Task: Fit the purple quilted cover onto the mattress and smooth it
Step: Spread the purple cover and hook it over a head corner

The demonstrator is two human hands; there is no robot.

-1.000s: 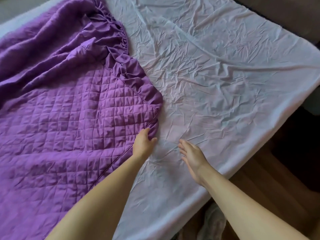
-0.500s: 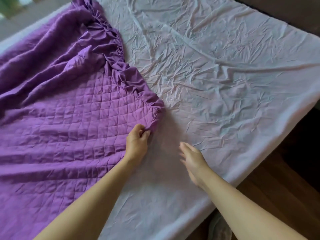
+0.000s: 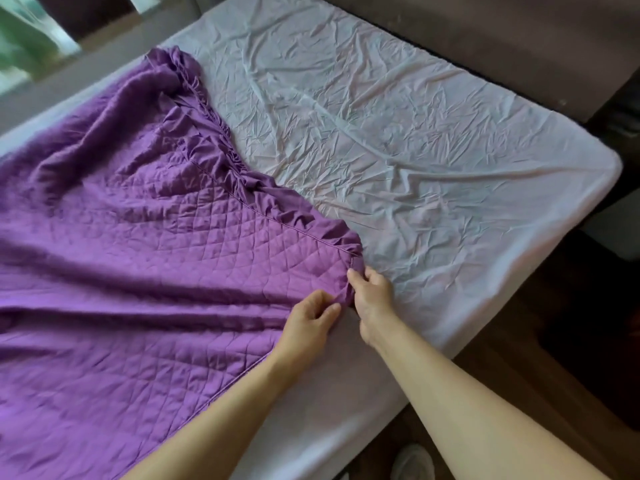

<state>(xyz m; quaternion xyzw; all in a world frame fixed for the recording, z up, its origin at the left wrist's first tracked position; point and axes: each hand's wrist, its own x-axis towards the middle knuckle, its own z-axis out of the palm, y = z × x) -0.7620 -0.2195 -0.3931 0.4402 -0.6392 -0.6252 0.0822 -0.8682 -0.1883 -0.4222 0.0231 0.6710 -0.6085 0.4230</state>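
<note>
The purple quilted cover lies bunched over the left half of the mattress, which wears a wrinkled pale sheet. Its ruffled elastic edge runs diagonally from the far left down to a corner near the middle of the bed. My left hand pinches the cover's near edge just below that corner. My right hand grips the corner itself from the right, fingers curled into the ruffle. The two hands sit close together.
A dark headboard or wall runs along the far side of the bed. Dark wooden floor lies to the right and near side. A light shoe shows at the bottom edge.
My right hand moved left from above the bare sheet and took hold of the cover's corner. My left hand went from pressing on the edge to pinching it. The view has tilted up.
</note>
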